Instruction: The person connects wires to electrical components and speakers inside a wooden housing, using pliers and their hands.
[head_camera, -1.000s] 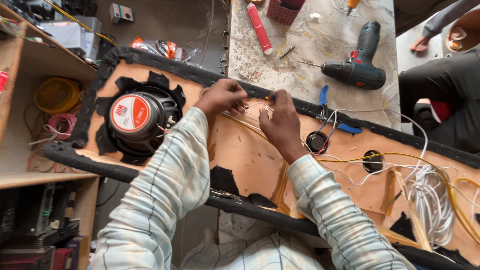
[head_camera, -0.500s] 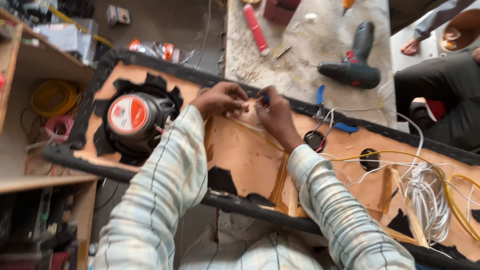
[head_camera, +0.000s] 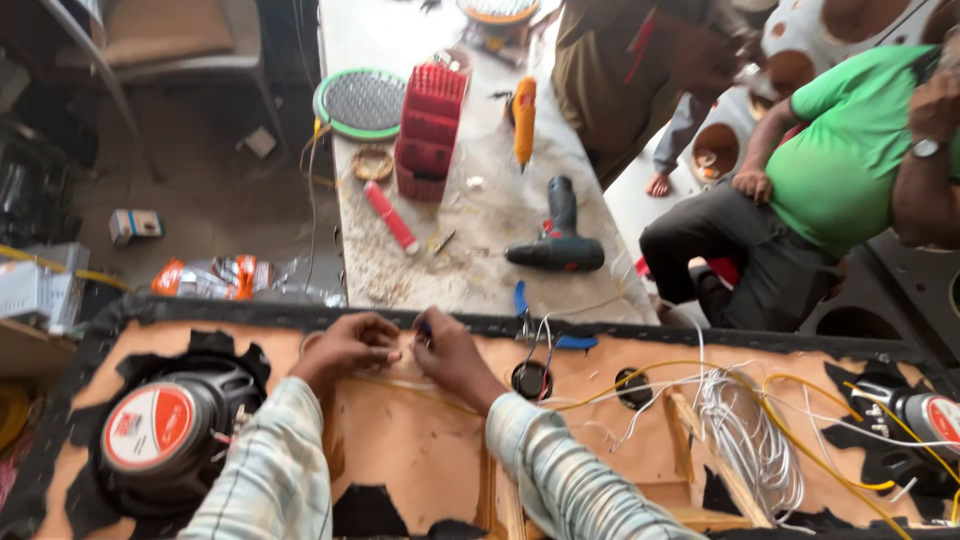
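Two speakers sit in the brown panel (head_camera: 420, 440): one at left (head_camera: 165, 430) with a round red and white label, one at the right edge (head_camera: 925, 415), partly cut off. Two small round holes sit between them. On the table (head_camera: 470, 250) lie one dark drill (head_camera: 556, 245), one red tube (head_camera: 390, 215), one red basket (head_camera: 428, 130). An orange and white packet (head_camera: 205, 278) rests on the floor. The left hand (head_camera: 345, 345) and right hand (head_camera: 448, 352) meet at the panel's top edge, fingers curled, pinching a thin pale wire (head_camera: 405, 383) between them.
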